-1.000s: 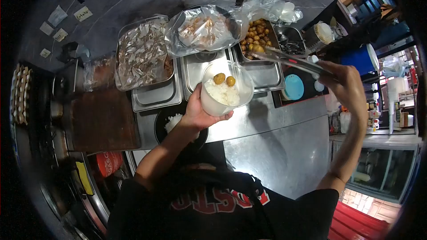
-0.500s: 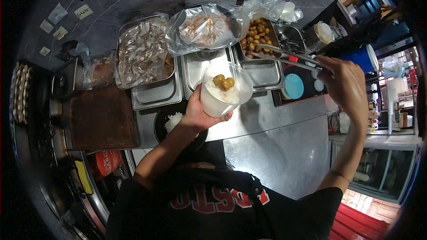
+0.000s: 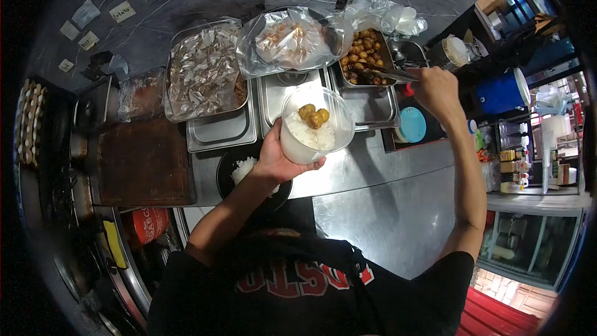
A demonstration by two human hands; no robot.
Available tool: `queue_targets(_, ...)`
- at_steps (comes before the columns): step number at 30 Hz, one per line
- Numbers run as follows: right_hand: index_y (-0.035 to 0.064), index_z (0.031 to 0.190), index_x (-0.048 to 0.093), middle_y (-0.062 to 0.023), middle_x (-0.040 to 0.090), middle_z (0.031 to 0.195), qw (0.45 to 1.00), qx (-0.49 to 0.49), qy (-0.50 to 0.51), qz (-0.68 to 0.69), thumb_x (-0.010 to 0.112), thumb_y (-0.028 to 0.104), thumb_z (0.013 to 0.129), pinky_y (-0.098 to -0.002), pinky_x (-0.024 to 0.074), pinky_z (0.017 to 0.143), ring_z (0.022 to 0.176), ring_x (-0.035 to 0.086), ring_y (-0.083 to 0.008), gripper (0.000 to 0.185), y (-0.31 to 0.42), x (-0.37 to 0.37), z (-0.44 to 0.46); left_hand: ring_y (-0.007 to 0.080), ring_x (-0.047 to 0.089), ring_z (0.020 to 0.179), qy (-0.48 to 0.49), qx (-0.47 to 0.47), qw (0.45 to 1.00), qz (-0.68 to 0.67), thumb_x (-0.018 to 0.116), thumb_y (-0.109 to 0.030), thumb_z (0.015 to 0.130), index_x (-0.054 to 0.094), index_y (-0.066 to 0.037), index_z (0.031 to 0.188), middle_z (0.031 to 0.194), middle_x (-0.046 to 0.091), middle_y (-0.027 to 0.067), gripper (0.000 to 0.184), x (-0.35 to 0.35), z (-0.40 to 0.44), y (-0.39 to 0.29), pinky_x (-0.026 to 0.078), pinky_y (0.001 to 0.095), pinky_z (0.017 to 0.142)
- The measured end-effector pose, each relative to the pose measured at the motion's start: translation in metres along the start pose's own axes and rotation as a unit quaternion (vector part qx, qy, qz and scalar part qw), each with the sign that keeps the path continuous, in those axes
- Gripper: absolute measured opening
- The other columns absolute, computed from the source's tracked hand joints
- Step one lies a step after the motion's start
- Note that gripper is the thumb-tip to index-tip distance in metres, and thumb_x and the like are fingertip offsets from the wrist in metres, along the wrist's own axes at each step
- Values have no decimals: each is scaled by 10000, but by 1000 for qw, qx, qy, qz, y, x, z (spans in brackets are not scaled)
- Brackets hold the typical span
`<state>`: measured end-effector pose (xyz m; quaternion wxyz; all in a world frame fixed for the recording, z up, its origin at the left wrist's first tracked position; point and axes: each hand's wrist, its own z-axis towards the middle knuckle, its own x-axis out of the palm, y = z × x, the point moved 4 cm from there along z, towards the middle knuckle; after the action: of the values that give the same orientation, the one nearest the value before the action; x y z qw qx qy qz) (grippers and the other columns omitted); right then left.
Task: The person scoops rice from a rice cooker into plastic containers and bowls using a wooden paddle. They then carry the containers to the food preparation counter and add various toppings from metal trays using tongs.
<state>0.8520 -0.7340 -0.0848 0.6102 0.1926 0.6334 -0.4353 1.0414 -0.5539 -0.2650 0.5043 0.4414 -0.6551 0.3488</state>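
Note:
My left hand (image 3: 278,157) is closed round the underside of a clear plastic bowl (image 3: 339,126), tilted toward me. Inside lies white rice (image 3: 309,135) topped with a few small glazed potatoes (image 3: 314,116). With my right hand (image 3: 435,90) I grip metal tongs (image 3: 398,75), their tips down among the brown baby potatoes (image 3: 362,56) in a steel tray. Whether the tips hold a potato cannot be made out. Below my left forearm sits a black bowl (image 3: 225,177) with more rice, partly hidden by the arm.
A foil-like plastic-covered tray (image 3: 205,74) and a plastic-wrapped bowl (image 3: 292,40) stand along the wall. Lidded steel pans (image 3: 222,132) line the counter's back. A turquoise lid (image 3: 411,125) is at right, a dark board (image 3: 144,165) at left.
My right hand has moved left and down toward the potato tray, pushing the tongs in deeper, and the tongs have closed up. The left hand and plastic bowl have hardly moved.

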Motion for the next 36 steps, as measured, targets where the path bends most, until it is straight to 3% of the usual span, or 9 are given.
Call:
queue_targets(3, 149, 1059, 672, -178, 656, 798, 997, 15, -59, 42, 648, 168, 727, -423, 496, 686, 762, 639, -317, 333, -13, -27, -16, 328, 427, 1158, 9, -1, 1000, -7, 321, -636, 872, 386, -211, 1336, 1347, 405, 112, 633, -2, 3, -3, 413, 541, 832)
queue_targets(7, 115, 1031, 685, -168, 657, 764, 984, 45, 2, 172, 682, 172, 717, -400, 485, 667, 730, 650, -286, 320, -20, -77, -46, 325, 429, 1155, 29, -5, 1000, -9, 322, -646, 863, 391, -211, 1334, 1344, 411, 101, 644, -6, 8, -2, 412, 544, 836)
queue_targets(11, 48, 1011, 679, -174, 662, 813, 957, -52, -30, 284, 684, 66, 690, -365, 478, 611, 653, 644, -274, 321, -6, -108, -79, 325, 429, 1159, 29, -17, 999, -18, 333, -656, 851, 398, -210, 1331, 1347, 413, 92, 658, -2, 8, 2, 411, 548, 835)
queue_targets(14, 36, 992, 680, -161, 662, 812, 967, -100, -31, 231, 677, 24, 681, -349, 472, 579, 627, 635, -271, 312, 26, -122, -89, 326, 427, 1163, 27, -30, 999, -30, 343, -667, 840, 398, -212, 1335, 1354, 409, 91, 675, 1, 7, 8, 403, 548, 841)
queue_targets(17, 42, 979, 682, -136, 660, 799, 980, -80, -21, 180, 680, 25, 676, -349, 469, 569, 620, 630, -266, 303, 41, -124, -93, 323, 424, 1168, 30, -45, 997, -51, 354, -673, 834, 391, -214, 1342, 1364, 402, 90, 686, 4, 5, 12, 391, 547, 847)
queue_targets(24, 52, 959, 682, -110, 645, 752, 978, -100, -78, 164, 676, 35, 683, -359, 458, 549, 610, 618, -267, 277, 43, -127, -100, 310, 423, 1172, 20, -21, 1000, -8, 401, -664, 825, 405, -220, 1332, 1358, 409, 78, 674, 7, -1, 11, 387, 537, 830)
queue_targets(36, 35, 964, 670, -135, 636, 753, 972, -90, -53, 209, 680, 36, 679, -377, 455, 562, 607, 607, -298, 284, 41, -117, -97, 320, 418, 1186, 19, -20, 1000, -7, 432, -640, 815, 438, -231, 1311, 1348, 429, 74, 643, 2, 2, 7, 383, 535, 832)
